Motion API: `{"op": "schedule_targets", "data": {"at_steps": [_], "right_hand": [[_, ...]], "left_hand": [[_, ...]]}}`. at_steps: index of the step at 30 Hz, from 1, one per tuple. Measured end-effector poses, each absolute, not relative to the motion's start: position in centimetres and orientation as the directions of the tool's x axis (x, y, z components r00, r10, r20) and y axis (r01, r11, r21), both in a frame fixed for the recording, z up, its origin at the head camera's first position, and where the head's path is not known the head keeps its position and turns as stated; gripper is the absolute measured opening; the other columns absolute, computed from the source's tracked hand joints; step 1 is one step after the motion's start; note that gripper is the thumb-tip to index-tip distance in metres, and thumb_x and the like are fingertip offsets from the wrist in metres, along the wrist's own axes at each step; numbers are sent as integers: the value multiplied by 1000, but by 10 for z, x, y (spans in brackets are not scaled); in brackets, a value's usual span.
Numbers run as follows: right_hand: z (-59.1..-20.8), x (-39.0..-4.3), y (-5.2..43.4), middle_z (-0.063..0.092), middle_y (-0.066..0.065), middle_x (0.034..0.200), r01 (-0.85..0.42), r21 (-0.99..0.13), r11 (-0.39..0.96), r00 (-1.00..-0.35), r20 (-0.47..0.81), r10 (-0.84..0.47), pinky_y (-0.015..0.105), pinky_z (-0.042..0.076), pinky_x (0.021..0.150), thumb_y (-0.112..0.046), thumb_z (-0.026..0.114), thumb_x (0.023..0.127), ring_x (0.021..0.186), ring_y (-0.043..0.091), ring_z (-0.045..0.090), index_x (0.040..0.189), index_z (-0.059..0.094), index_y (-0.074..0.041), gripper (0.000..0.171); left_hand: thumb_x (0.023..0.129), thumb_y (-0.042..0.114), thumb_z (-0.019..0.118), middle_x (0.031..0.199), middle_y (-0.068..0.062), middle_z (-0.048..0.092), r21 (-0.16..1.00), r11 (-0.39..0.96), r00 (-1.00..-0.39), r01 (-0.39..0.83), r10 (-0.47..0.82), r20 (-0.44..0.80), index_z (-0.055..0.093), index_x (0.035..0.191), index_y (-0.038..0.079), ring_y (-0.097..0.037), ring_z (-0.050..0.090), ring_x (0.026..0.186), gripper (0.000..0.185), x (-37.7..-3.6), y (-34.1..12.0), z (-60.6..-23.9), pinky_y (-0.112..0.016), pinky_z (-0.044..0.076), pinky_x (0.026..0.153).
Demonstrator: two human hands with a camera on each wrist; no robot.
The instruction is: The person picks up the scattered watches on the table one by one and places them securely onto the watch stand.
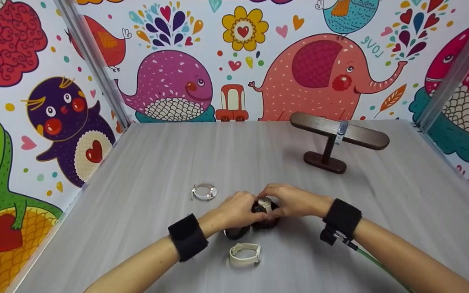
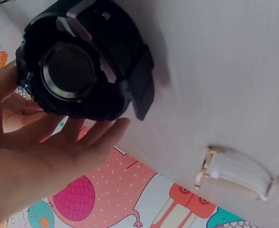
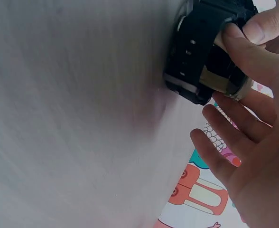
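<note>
My left hand (image 1: 237, 208) and right hand (image 1: 293, 200) meet mid-table around a small beige-strapped watch (image 1: 265, 203). Both thumbs pinch near the lower end of its strap, while the right fingers curl over its top. Directly below is a chunky black watch (image 3: 191, 52), with the right thumb (image 3: 248, 47) beside it in the right wrist view. Under the left hand sits another black watch (image 1: 236, 232). A black watch (image 2: 68, 71), its round case back visible, covers part of the left fingers in the left wrist view. Whether they touch it, I cannot tell.
A cream watch (image 1: 244, 255) lies nearer me, and a white-strapped watch (image 1: 204, 191) lies left of the hands. At the back right, a dark wooden T-shaped stand (image 1: 327, 152) carries a watch (image 1: 341, 131). Printed panels (image 1: 234, 61) border the grey table (image 1: 157, 162).
</note>
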State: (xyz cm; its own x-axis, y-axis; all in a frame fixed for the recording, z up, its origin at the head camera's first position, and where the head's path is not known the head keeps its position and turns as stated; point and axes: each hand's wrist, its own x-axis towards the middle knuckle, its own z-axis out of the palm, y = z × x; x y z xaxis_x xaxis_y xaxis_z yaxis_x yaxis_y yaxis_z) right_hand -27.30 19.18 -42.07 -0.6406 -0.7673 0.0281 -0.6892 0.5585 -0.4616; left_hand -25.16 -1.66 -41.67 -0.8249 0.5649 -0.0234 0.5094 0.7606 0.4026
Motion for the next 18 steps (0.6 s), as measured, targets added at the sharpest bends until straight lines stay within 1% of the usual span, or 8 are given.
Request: {"op": "schedule_targets", "data": {"at_steps": [3, 5, 8, 10, 12, 14, 16, 18], "right_hand": [[-421, -273, 192, 66, 5, 124, -673, -474, 568, -657, 32, -753, 44, 53, 99, -26, 76, 89, 117, 23, 63, 126, 65, -10, 42], [-420, -272, 193, 66, 5, 123, -664, -481, 572, -668, 39, -743, 43, 54, 98, -25, 77, 89, 115, 22, 64, 123, 66, -11, 39], [-420, -271, 195, 67, 5, 120, -660, -488, 571, -680, 65, -731, 42, 55, 94, -25, 79, 86, 111, 21, 64, 120, 66, -11, 38], [-419, -270, 197, 67, 4, 117, -661, -489, 569, -687, 89, -721, 40, 55, 92, -24, 81, 85, 108, 19, 64, 118, 65, -11, 38], [-419, -269, 198, 67, 4, 115, -662, -490, 568, -694, 115, -711, 40, 55, 90, -24, 82, 84, 106, 19, 64, 116, 65, -11, 39], [-417, -268, 200, 67, 4, 115, -663, -487, 568, -700, 136, -701, 40, 55, 90, -23, 83, 83, 105, 19, 64, 116, 64, -10, 40], [-414, -267, 201, 67, 5, 115, -664, -489, 566, -705, 155, -692, 41, 55, 90, -22, 83, 82, 105, 20, 64, 116, 63, -10, 41], [-407, -266, 203, 67, 5, 116, -666, -494, 559, -706, 177, -686, 41, 56, 91, -21, 83, 82, 106, 20, 64, 116, 62, -8, 42]], "left_hand": [[87, 46, 74, 82, -3, 67, 427, 757, -826, 495, 562, -40, 69, 85, 11, -10, 51, 64, 36, -252, -17, -417, -26, 41, 55], [87, 46, 74, 80, -1, 66, 444, 759, -832, 477, 552, -51, 70, 84, 10, -9, 50, 63, 36, -252, -18, -417, -26, 40, 54], [88, 44, 74, 82, -1, 67, 460, 764, -839, 452, 539, -71, 72, 89, 9, -9, 53, 65, 35, -252, -18, -417, -26, 42, 56], [88, 46, 73, 88, -4, 68, 445, 778, -843, 444, 531, -88, 72, 95, 7, -12, 57, 70, 39, -251, -18, -415, -28, 46, 60], [89, 49, 72, 99, -8, 68, 418, 794, -843, 441, 526, -110, 71, 106, 5, -18, 61, 82, 47, -249, -17, -413, -34, 51, 70], [89, 51, 71, 113, -13, 66, 398, 805, -842, 440, 524, -129, 67, 122, 3, -24, 62, 99, 58, -248, -17, -409, -42, 53, 85], [88, 51, 72, 129, -16, 61, 400, 804, -838, 441, 528, -136, 57, 137, 4, -30, 58, 117, 70, -247, -18, -404, -49, 48, 100], [88, 47, 74, 140, -18, 55, 433, 783, -831, 446, 542, -124, 47, 147, 4, -33, 53, 130, 78, -247, -19, -397, -54, 42, 109]]}}
